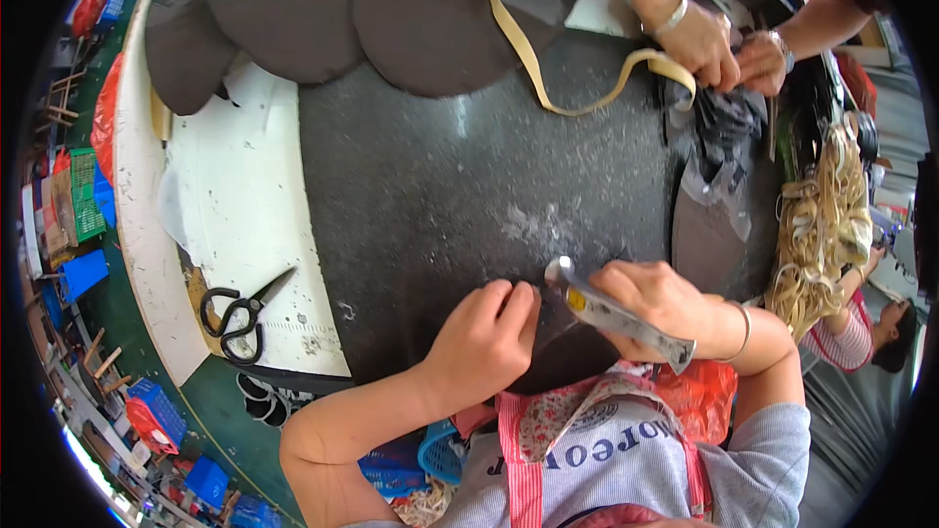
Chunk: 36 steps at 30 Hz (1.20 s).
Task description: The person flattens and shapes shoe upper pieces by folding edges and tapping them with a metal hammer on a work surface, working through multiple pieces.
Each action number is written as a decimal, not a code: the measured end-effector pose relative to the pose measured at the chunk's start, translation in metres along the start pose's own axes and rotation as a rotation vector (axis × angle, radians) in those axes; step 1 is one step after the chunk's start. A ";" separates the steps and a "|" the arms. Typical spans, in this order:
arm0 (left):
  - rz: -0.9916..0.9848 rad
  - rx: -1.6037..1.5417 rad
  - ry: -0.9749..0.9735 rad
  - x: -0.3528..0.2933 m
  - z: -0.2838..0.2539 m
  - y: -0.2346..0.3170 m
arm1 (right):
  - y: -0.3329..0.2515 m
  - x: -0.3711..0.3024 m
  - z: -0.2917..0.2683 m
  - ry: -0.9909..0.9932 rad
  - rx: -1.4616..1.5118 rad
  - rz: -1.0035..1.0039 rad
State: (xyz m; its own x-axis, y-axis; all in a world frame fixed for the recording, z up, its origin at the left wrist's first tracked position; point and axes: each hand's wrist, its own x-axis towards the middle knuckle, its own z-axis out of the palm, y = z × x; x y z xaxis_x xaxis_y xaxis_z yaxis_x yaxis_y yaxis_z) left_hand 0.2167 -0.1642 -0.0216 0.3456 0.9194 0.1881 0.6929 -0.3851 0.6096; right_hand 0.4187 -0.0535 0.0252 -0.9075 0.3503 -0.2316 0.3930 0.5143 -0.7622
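My right hand (pixel 670 308) is closed on a hammer (pixel 626 321). Its metal head, with a rounded shiny face at one end and a flat flared end at the other, sits just above the table's near edge; the handle is mostly hidden. Close to the hammer's round face, my left hand (pixel 489 332) rests low at the dark table top (pixel 430 196) with its fingers curled in. What those fingers pinch, if anything, is hidden. A pale smudge (pixel 538 227) marks the surface beyond both hands.
Black-handled scissors (pixel 245 318) lie on a white board at left. Dark rounded sheets (pixel 421 29) and a cream strip (pixel 528 54) lie at the far side. A co-worker's hands (pixel 709 49) handle dark pieces at far right. Cream strips (pixel 817 235) hang in a bundle at right.
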 end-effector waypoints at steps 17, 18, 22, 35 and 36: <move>0.041 0.085 0.063 -0.013 0.002 -0.007 | 0.001 0.014 -0.007 -0.062 -0.107 -0.040; 0.059 0.126 0.061 -0.013 0.003 -0.007 | 0.000 0.014 -0.006 -0.067 -0.104 -0.037; 0.041 0.110 0.071 -0.014 0.004 -0.007 | -0.005 0.022 -0.007 -0.126 -0.069 -0.047; -0.069 0.063 0.204 -0.030 0.014 -0.003 | -0.012 0.028 -0.008 -0.179 -0.174 -0.078; -0.061 0.075 0.183 -0.030 0.013 -0.002 | -0.013 0.028 -0.008 -0.183 -0.175 -0.078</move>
State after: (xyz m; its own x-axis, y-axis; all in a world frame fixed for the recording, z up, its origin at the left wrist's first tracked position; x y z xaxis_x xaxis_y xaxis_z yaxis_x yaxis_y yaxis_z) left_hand 0.2130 -0.1918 -0.0381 0.1855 0.9377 0.2939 0.7562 -0.3272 0.5666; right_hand 0.3895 -0.0445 0.0333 -0.9416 0.1647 -0.2937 0.3256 0.6675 -0.6696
